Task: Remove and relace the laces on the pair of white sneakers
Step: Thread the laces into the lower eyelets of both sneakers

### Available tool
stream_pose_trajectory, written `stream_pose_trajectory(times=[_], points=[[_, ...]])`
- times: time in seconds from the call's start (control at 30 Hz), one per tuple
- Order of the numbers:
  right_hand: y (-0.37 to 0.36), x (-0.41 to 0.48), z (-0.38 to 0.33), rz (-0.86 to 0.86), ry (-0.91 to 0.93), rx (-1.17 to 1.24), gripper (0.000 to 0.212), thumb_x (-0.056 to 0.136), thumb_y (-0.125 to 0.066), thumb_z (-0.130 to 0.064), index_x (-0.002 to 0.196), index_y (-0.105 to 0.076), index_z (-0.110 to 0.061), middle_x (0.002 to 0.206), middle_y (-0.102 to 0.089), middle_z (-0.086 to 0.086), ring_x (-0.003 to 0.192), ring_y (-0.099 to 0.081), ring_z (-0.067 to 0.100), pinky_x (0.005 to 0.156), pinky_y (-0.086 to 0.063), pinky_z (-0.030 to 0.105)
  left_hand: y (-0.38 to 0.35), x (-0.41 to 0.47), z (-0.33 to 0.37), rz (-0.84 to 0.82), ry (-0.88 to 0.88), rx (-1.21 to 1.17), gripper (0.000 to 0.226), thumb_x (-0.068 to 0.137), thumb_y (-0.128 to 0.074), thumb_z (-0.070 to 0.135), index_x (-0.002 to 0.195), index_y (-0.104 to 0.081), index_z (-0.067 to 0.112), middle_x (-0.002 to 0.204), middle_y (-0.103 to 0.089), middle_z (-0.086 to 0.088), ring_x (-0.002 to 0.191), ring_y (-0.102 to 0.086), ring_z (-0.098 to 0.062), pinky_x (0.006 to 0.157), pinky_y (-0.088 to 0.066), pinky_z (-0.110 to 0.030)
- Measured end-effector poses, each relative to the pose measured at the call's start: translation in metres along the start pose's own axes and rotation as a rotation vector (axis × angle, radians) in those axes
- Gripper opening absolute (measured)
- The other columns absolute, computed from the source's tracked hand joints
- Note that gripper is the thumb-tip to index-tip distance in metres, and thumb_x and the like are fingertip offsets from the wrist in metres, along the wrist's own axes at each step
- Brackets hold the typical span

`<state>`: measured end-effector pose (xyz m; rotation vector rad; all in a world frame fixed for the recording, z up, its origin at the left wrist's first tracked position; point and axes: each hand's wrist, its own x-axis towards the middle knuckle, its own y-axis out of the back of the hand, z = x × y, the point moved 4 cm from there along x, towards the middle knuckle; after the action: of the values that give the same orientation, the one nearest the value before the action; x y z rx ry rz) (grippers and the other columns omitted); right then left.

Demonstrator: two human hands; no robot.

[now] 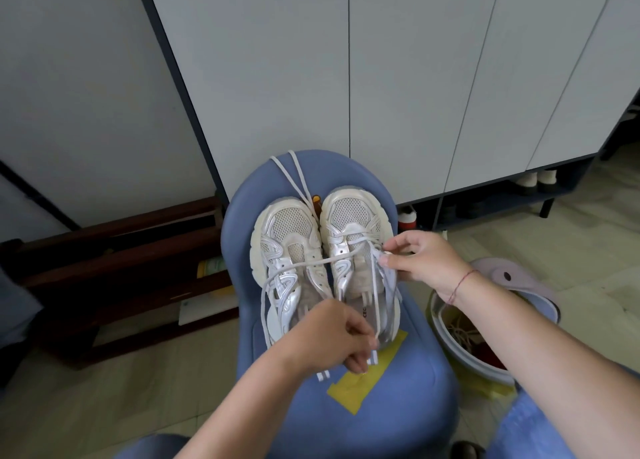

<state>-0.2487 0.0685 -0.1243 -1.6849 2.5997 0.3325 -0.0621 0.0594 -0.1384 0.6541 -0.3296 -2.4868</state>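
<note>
Here's the pair, side by side on the rounded blue padded stool (398, 424), toes pointing away. The left white mesh-and-silver sneaker (287, 237) seems to have bare eyelets, so that one's stripped and not yet relaced. A loose flat white lace (298, 178) trails from between the toes over the stool's far edge. Next, the left hand (329, 337), fingers curled, pinches the tipped ends of the working white lace (301, 263) near the heels. That lace sweeps across the left shoe into the right white mesh-and-silver sneaker (353, 216), where only the rows nearest the toe are crossed, with the upper eyelets left to do. The right hand (426, 261) pinches a strand between thumb and forefinger beside that shoe's outer eyelets. Threading in or pulling out? Can't tell. The left hand covers much of the heels, and the eyelet under the right fingertips is hidden.
</note>
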Motion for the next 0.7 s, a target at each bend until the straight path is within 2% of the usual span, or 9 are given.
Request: stream_pose_trajectory(times=[0.07,0.13,0.23,0.33,0.4,0.5,0.6,0.7], points=[[0.001,-0.001,0.000,-0.007,-0.004,-0.008,0.014,0.077,-0.075,-0.003,0.087,-0.066,-0.009,0.079,-0.066,0.006,0.070,-0.065,0.014,0.063,-0.058,0.027,-0.004,-0.002,-0.008,-0.114,0.043,0.002,0.019,0.092,-0.066,0.005,0.074,-0.066,0.012,0.066,-0.066,-0.002,0.055,-0.064,-0.010,0.059,-0.052,-0.018],[0.001,-0.001,0.000,-0.013,-0.009,-0.012,0.014,0.077,-0.075,-0.004,0.087,-0.066,-0.008,0.079,-0.067,0.007,0.069,-0.065,0.013,0.059,-0.055,0.023,-0.003,0.000,-0.012,-0.115,0.065,-0.042,0.019,0.092,-0.066,0.004,0.074,-0.068,0.010,0.066,-0.067,-0.001,0.058,-0.065,-0.010,0.061,-0.053,-0.018],[0.000,-0.001,-0.001,-0.028,-0.010,-0.008,0.013,0.078,-0.075,-0.004,0.087,-0.066,-0.007,0.079,-0.066,0.007,0.070,-0.064,0.012,0.058,-0.054,0.020,-0.003,0.006,-0.009,0.011,0.068,-0.215,0.012,0.093,-0.065,0.006,0.082,-0.069,0.004,0.072,-0.069,-0.006,0.062,-0.067,-0.011,0.064,-0.055,-0.019],[-0.001,-0.002,-0.001,-0.040,-0.004,-0.008,0.011,0.079,-0.074,-0.004,0.085,-0.066,-0.008,0.080,-0.066,0.008,0.069,-0.064,0.011,0.058,-0.054,0.021,-0.009,0.016,-0.003,0.137,0.058,-0.352,0.013,0.098,-0.060,0.017,0.101,-0.068,0.007,0.088,-0.069,-0.007,0.077,-0.069,-0.016,0.074,-0.059,-0.023],[0.000,-0.002,-0.002,-0.041,-0.001,-0.014,0.010,0.079,-0.074,-0.003,0.084,-0.066,-0.008,0.079,-0.066,0.008,0.067,-0.064,0.009,0.057,-0.054,0.020,-0.017,0.023,-0.001,0.191,0.103,-0.525,0.017,0.101,-0.054,0.022,0.099,-0.066,0.011,0.092,-0.069,-0.006,0.085,-0.069,-0.018,0.078,-0.059,-0.024],[0.000,-0.003,-0.003,-0.037,0.001,-0.023,0.011,0.078,-0.075,-0.004,0.086,-0.067,-0.007,0.082,-0.067,0.009,0.071,-0.065,0.011,0.059,-0.054,0.020,-0.028,0.035,-0.001,0.313,0.210,-0.831,0.021,0.102,-0.054,0.024,0.090,-0.063,0.008,0.077,-0.071,-0.004,0.072,-0.067,-0.017,0.068,-0.058,-0.025],[0.000,-0.003,-0.002,-0.039,0.007,-0.025,0.012,0.078,-0.075,-0.005,0.086,-0.066,-0.007,0.083,-0.066,0.011,0.074,-0.065,0.015,0.063,-0.057,0.023,-0.034,0.042,0.002,0.397,0.218,-1.020,0.026,0.099,-0.058,0.029,0.084,-0.064,0.008,0.049,-0.056,0.004,0.051,-0.050,-0.012,0.049,-0.046,-0.020],[0.000,-0.003,-0.002,-0.052,0.002,-0.012,0.012,0.079,-0.075,-0.004,0.087,-0.066,-0.006,0.084,-0.068,0.014,0.076,-0.067,0.018,0.067,-0.058,0.026,-0.033,0.044,0.010,0.431,0.198,-1.194,0.028,0.099,-0.057,0.030,0.082,-0.069,0.012,0.049,-0.047,0.005,0.042,-0.039,-0.006,0.039,-0.037,-0.015]])
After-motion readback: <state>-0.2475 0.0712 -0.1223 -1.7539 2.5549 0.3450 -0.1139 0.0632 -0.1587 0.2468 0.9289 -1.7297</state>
